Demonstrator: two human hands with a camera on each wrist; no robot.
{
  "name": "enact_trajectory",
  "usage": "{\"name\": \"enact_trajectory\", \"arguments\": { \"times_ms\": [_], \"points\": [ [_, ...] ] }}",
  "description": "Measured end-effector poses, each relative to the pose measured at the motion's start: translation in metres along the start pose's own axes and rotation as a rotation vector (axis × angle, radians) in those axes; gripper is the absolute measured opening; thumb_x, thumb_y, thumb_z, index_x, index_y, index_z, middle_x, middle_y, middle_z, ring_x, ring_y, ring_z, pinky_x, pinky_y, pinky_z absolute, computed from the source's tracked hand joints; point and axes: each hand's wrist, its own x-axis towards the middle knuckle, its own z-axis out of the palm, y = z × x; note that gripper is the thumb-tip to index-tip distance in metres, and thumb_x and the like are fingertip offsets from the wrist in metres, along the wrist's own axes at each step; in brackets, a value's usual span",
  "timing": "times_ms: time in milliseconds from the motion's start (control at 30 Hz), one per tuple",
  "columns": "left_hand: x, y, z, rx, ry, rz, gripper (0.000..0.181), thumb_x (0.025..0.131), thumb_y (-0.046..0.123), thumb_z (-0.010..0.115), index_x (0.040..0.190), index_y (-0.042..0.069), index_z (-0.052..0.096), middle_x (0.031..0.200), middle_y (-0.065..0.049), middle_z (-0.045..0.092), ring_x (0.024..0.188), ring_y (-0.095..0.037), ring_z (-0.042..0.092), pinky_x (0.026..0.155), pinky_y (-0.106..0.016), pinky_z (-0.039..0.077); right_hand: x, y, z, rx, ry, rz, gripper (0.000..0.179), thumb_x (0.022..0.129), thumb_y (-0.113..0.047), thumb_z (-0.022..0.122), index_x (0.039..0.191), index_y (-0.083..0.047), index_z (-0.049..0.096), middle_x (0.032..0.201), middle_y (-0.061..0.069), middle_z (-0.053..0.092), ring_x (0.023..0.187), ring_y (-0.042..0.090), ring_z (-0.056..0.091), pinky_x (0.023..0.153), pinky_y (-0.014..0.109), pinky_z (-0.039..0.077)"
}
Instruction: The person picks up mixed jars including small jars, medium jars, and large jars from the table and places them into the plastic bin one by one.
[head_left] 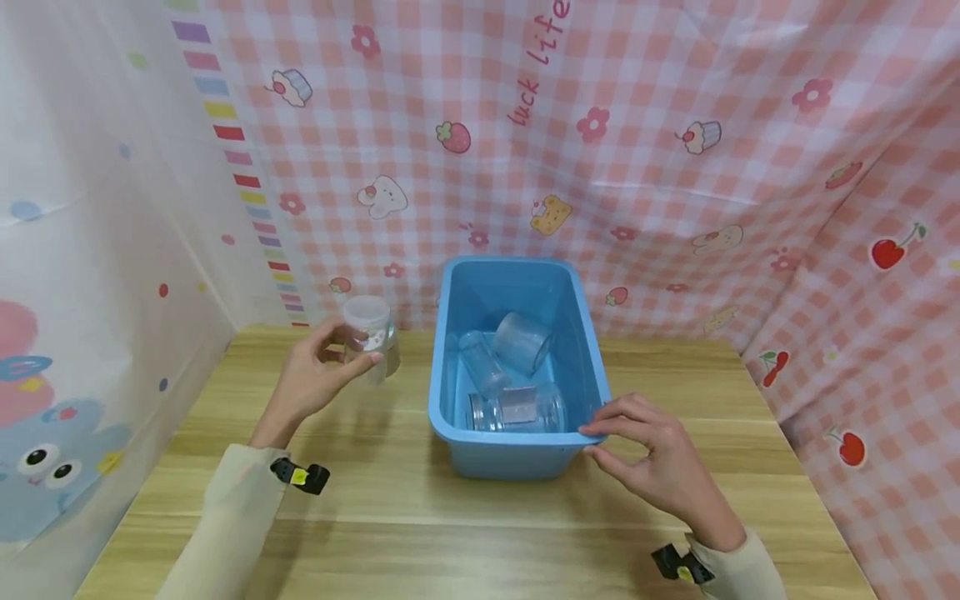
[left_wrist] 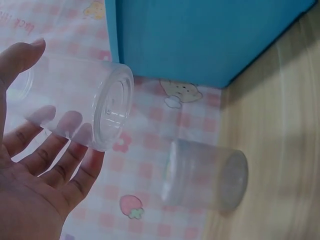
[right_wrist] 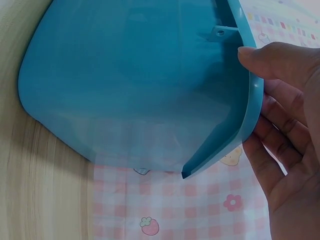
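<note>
My left hand (head_left: 318, 371) holds a clear plastic jar (head_left: 366, 315) above the table, left of the blue bin. In the left wrist view, thumb and fingers go round the jar (left_wrist: 75, 95). A second clear jar (left_wrist: 205, 175) stands on the table just behind it, mostly covered in the head view. My right hand (head_left: 660, 454) pinches the near right corner of the blue bin's (head_left: 442, 350) rim. Inside the bin lie a wide clear jar (head_left: 522, 342), a slim clear bottle (head_left: 482, 362) and a labelled clear jar with a silvery lid (head_left: 551, 408), on its side.
The bin stands on a wooden table (head_left: 390, 517), near its back edge. A pink checked cloth (head_left: 637, 183) hangs behind and to the right, and a white printed sheet (head_left: 90, 208) hangs on the left.
</note>
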Motion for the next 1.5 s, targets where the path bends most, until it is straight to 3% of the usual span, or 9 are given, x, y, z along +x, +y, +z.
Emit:
{"name": "enact_trajectory", "arguments": {
  "times_ms": [267,433,767,900,1167,1500],
  "points": [
    [0.012,0.017,0.005,0.002,-0.024,0.020,0.051,0.086,0.038,0.084,0.127,0.014,0.064,0.110,-0.012,0.068,0.098,-0.022,0.062,0.081,-0.024,0.056,-0.002,-0.002,-0.001,-0.002,-0.013,0.019,0.030,0.076,-0.008,0.090,0.100,-0.023,0.081,0.103,-0.011,0.072,0.104,0.008,0.063,0.090,0.007,0.051],
    [0.021,0.029,0.007,0.040,-0.044,0.064,0.047,0.085,0.040,0.084,0.121,0.015,0.065,0.105,-0.006,0.069,0.095,-0.020,0.062,0.082,-0.032,0.057,-0.001,-0.002,-0.001,-0.004,-0.018,0.023,0.030,0.077,-0.009,0.090,0.101,-0.023,0.081,0.104,-0.011,0.071,0.104,0.009,0.063,0.090,0.008,0.051],
    [0.038,0.053,0.012,0.088,-0.100,0.143,0.053,0.085,0.041,0.084,0.126,0.016,0.064,0.111,-0.006,0.069,0.099,-0.026,0.064,0.085,-0.042,0.058,-0.001,-0.002,-0.001,0.002,-0.018,0.019,0.029,0.077,-0.008,0.089,0.101,-0.023,0.081,0.103,-0.012,0.071,0.103,0.007,0.062,0.089,0.009,0.051],
    [0.044,0.064,0.014,0.117,-0.132,0.143,0.061,0.084,0.043,0.084,0.134,0.016,0.062,0.114,-0.007,0.068,0.097,-0.028,0.064,0.082,-0.040,0.058,-0.001,-0.002,-0.001,-0.001,-0.014,0.015,0.029,0.077,-0.008,0.089,0.101,-0.023,0.081,0.103,-0.011,0.071,0.103,0.008,0.063,0.089,0.008,0.051],
    [0.057,0.084,0.021,0.128,-0.187,0.197,0.060,0.081,0.045,0.086,0.131,0.019,0.064,0.112,-0.006,0.068,0.093,-0.022,0.062,0.074,-0.035,0.058,-0.001,-0.002,-0.001,-0.001,-0.015,0.020,0.029,0.077,-0.008,0.089,0.101,-0.023,0.081,0.103,-0.012,0.071,0.103,0.007,0.063,0.089,0.008,0.051],
    [0.071,0.106,0.033,0.210,-0.289,0.221,0.064,0.081,0.049,0.085,0.133,0.018,0.063,0.116,-0.006,0.069,0.100,-0.025,0.063,0.077,-0.035,0.058,-0.001,0.000,0.001,0.005,0.002,-0.003,0.032,0.075,-0.005,0.090,0.100,-0.022,0.081,0.102,-0.010,0.071,0.103,0.009,0.063,0.090,0.007,0.050]
  ]
}}
